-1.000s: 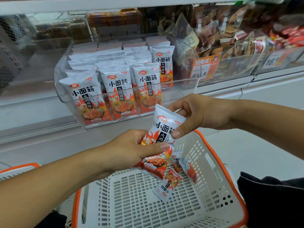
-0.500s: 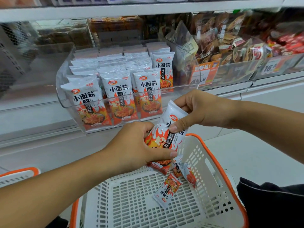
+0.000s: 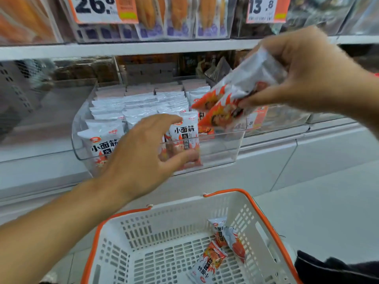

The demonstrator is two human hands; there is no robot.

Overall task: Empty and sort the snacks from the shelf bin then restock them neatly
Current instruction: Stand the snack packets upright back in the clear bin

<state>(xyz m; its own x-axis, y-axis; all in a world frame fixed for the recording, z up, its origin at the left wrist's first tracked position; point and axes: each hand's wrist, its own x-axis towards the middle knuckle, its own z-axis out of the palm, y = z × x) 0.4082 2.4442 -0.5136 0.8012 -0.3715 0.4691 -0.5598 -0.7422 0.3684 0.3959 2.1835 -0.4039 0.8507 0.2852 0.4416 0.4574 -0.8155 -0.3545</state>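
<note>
A clear plastic shelf bin (image 3: 221, 148) holds several rows of white and orange snack packets (image 3: 185, 132) standing upright. My right hand (image 3: 307, 72) grips a small bunch of these packets (image 3: 231, 97) tilted above the bin's right end. My left hand (image 3: 143, 152) reaches at the bin's front wall with spread fingers and holds nothing; its thumb lies against the clear front. Below, a white basket with an orange rim (image 3: 264, 218) contains three loose packets (image 3: 211, 261) near its right side.
The upper shelf (image 3: 143, 48) carries bagged goods and orange price tags (image 3: 266, 9). More clear bins of brown snacks sit to the right (image 3: 283, 117). A dark garment (image 3: 338, 269) shows at the lower right. White shelf fronts and floor lie behind the basket.
My right hand has lifted the packets from above the basket up to the bin's right end. My left hand has let go of them and moved to the bin's front. The view tilted upward.
</note>
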